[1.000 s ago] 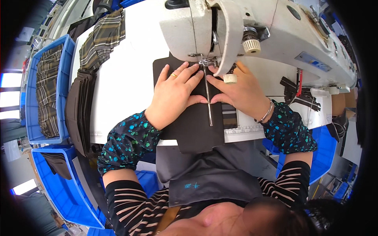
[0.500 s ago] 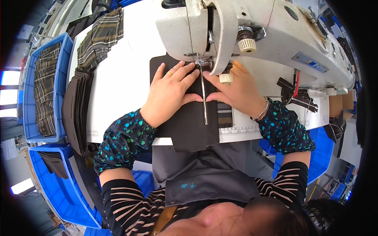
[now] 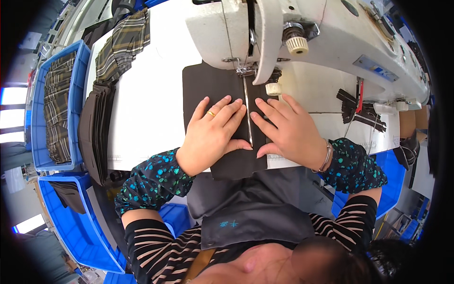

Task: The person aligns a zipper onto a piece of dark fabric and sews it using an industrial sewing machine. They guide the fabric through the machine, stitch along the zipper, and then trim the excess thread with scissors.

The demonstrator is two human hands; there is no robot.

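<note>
Left hand [image 3: 213,130] (head view): open, palm down, with fingers fanned over the dark cloth [image 3: 208,80] and thumb stretched to the zip [image 3: 248,116] near its lower end; apparently pressing, not pinching.
Right hand [image 3: 295,135]: open too, palm down, with fingertips along the right part of the cloth and thumb just beside the zip; gripping nothing.
Cloth: under the left hand and the right fingertips, flat on the table [image 3: 151,94]; extending ahead of the hands to the foot [image 3: 246,71] and behind the thumbs to the near edge.
Zip: between the hands, teeth showing, straight up to the foot.
Weight: probably light, moved by fingertips alone.
Stiffness: likely soft but with some body in the cloth; firmer along the zip, yet bendable.
Slip: probably little under the fingers, more against the smooth table.
Fragility: hard to tear, by the look of it; easier to pucker or skew.
Hold: best by flat, even pressure on both sides of the zip, well back from the foot; lower end, behind the thumbs, good for a light pinch.
Machine [image 3: 312,38]: ahead of both hands.
Left of the left hand: stack [image 3: 97,128], striped cloth [image 3: 123,45], blue bin [image 3: 80,109].
Right of the right hand: dark strips [image 3: 349,103], red tool [image 3: 360,94].
</note>
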